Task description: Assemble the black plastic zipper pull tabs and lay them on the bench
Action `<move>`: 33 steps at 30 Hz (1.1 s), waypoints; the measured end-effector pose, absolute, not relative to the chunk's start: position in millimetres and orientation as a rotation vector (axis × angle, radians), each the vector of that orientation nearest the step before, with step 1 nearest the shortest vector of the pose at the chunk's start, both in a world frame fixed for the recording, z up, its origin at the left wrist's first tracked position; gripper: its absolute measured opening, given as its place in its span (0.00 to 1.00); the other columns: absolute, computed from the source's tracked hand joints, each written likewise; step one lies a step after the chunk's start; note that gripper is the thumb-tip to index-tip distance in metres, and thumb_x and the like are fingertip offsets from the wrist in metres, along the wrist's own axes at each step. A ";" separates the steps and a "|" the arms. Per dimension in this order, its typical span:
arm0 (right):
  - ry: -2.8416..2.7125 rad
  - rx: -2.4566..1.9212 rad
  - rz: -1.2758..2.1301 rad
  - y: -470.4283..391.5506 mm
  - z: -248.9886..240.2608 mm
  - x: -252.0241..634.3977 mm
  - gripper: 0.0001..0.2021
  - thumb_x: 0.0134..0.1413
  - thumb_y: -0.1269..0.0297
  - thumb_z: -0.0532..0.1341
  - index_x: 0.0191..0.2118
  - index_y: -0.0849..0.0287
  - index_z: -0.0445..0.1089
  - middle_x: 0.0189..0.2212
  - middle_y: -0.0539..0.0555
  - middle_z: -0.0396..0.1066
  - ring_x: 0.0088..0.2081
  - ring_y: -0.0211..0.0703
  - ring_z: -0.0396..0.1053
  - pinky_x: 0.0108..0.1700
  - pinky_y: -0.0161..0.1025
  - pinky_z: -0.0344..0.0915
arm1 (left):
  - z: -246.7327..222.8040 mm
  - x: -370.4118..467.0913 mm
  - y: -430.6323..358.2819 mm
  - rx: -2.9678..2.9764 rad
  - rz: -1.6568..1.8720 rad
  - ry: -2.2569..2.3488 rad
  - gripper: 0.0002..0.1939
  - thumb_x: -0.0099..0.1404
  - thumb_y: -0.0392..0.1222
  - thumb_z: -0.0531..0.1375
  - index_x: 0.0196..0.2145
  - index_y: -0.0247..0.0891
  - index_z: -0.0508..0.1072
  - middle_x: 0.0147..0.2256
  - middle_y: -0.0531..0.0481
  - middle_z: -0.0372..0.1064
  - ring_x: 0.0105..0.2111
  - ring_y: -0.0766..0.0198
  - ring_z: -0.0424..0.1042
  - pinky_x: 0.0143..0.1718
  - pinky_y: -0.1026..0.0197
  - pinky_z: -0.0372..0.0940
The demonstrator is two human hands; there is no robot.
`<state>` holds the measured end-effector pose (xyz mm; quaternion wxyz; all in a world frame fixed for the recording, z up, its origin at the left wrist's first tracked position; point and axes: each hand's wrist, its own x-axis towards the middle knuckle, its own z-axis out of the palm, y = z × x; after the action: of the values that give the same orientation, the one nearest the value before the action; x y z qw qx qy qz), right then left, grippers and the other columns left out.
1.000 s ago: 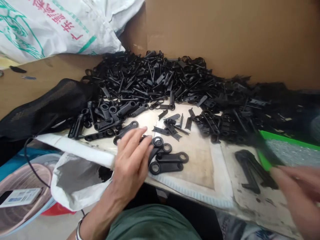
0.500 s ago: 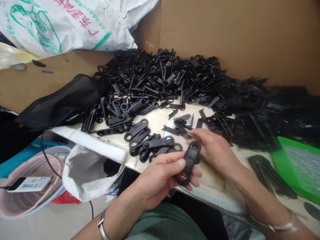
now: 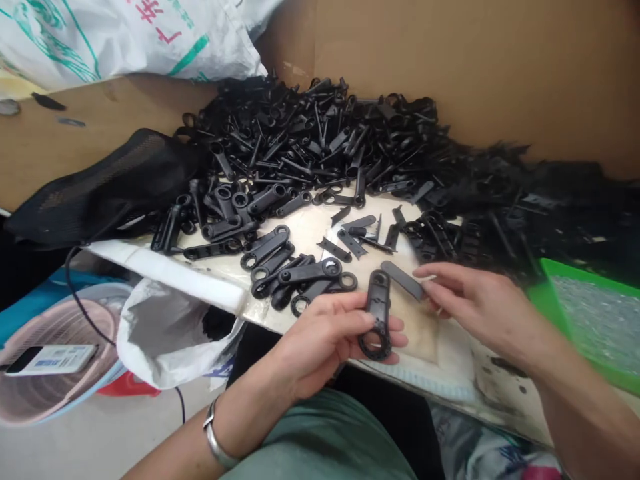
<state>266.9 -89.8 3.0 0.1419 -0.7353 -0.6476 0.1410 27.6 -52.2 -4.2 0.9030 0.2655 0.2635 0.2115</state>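
Two hands work just above the near edge of the bench (image 3: 450, 373). The left hand (image 3: 325, 340) is closed around a black plastic arm (image 3: 379, 313), thumb on top and fingers beneath, its ringed end pointing down toward the person. The right hand (image 3: 480, 303) pinches a flat black strip (image 3: 403, 280) between thumb and fingertips, holding it just beside the top of the arm, apart from it.

Beyond both hands lies a heap (image 3: 320, 147) of the same black parts against a cardboard wall (image 3: 450, 67); a few loose arms (image 3: 300, 277) lie just past the left hand. Right of the right hand stands a green tray (image 3: 550, 273) holding small pale pieces, too fine to tell apart. Left of and below the left hand a white bag (image 3: 165, 347) hangs open off the bench edge with dark contents inside. Farther left sits a pink basket (image 3: 55, 320) with a phone (image 3: 50, 359) lying on it. A black mesh bag (image 3: 110, 183) lies left of the heap.
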 end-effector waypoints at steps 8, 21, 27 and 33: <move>-2.036 -2.516 -0.290 -113.3 -3.5 250.5 0.13 0.65 0.60 0.53 0.39 0.48 0.77 0.34 0.51 0.79 0.25 0.51 0.74 0.23 0.41 0.57 | 2.9 32.2 -57.8 0.673 0.445 0.656 0.10 0.64 0.34 0.60 0.40 0.27 0.78 0.39 0.38 0.75 0.34 0.64 0.73 0.40 0.58 0.72; -2.082 -2.086 -0.051 -110.0 -24.1 256.3 0.15 0.68 0.58 0.51 0.42 0.51 0.76 0.42 0.56 0.76 0.43 0.54 0.72 0.37 0.47 0.69 | -2.7 32.5 -58.0 0.568 0.513 0.645 0.12 0.68 0.35 0.57 0.46 0.26 0.76 0.43 0.35 0.74 0.40 0.60 0.74 0.45 0.55 0.70; -1.216 -1.886 0.620 -117.4 3.0 237.6 0.18 0.50 0.50 0.68 0.45 0.52 0.79 0.30 0.54 0.78 0.28 0.47 0.74 0.32 0.45 0.72 | -6.9 32.2 -59.3 0.588 0.557 0.592 0.15 0.67 0.36 0.59 0.51 0.32 0.75 0.47 0.37 0.74 0.46 0.57 0.73 0.48 0.57 0.67; -0.764 -1.511 1.015 -114.7 11.5 190.1 0.16 0.45 0.54 0.73 0.39 0.56 0.79 0.27 0.54 0.77 0.22 0.37 0.69 0.24 0.35 0.70 | -3.3 37.0 -60.6 0.649 0.577 0.477 0.18 0.69 0.35 0.58 0.55 0.35 0.73 0.41 0.42 0.76 0.38 0.66 0.72 0.45 0.63 0.64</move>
<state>190.1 -114.7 11.5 0.5511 -0.6387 -0.3227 0.4290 37.0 -60.6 -3.3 0.8799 0.3112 0.2290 0.2767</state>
